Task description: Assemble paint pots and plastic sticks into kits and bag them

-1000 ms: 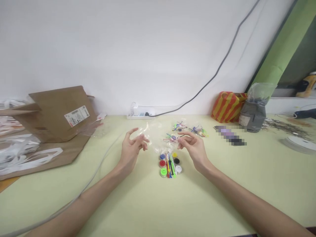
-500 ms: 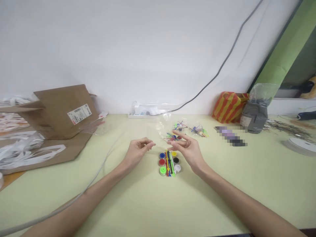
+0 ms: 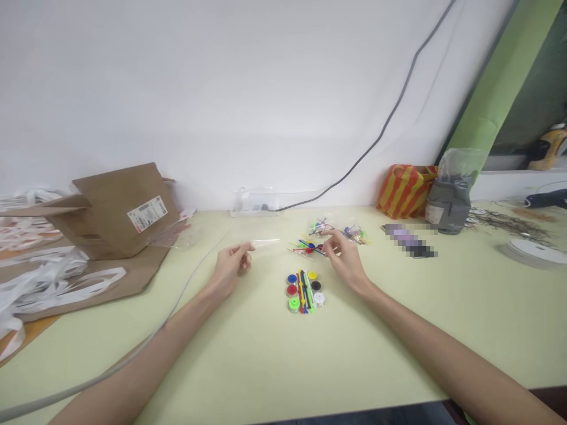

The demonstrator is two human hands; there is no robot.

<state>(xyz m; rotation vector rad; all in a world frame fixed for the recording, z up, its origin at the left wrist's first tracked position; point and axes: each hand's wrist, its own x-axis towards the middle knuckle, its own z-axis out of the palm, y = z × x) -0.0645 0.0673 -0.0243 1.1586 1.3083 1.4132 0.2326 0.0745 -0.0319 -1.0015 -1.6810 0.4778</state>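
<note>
My left hand is closed in a pinch on a clear plastic bag, which sticks out to the right above the table. My right hand has its fingers apart and partly bent, beside a loose pile of coloured plastic arrows. Nothing shows between those fingers. Nearer to me lies a neat row of long plastic arrows in several colours. Small round discs flank it: a blue disc, red disc and green disc left, a yellow disc, black disc and white disc right.
Bagged coloured parts lie behind my right hand. A cardboard box and white straps are at left. A phone-like blurred item, striped bag, grey bag and white spool are at right. A grey cable crosses my left forearm.
My left hand has moved left with the clear bag, drawing it off the coloured arrows, which now lie uncovered. My right hand has shifted slightly right, its fingers more bent.
</note>
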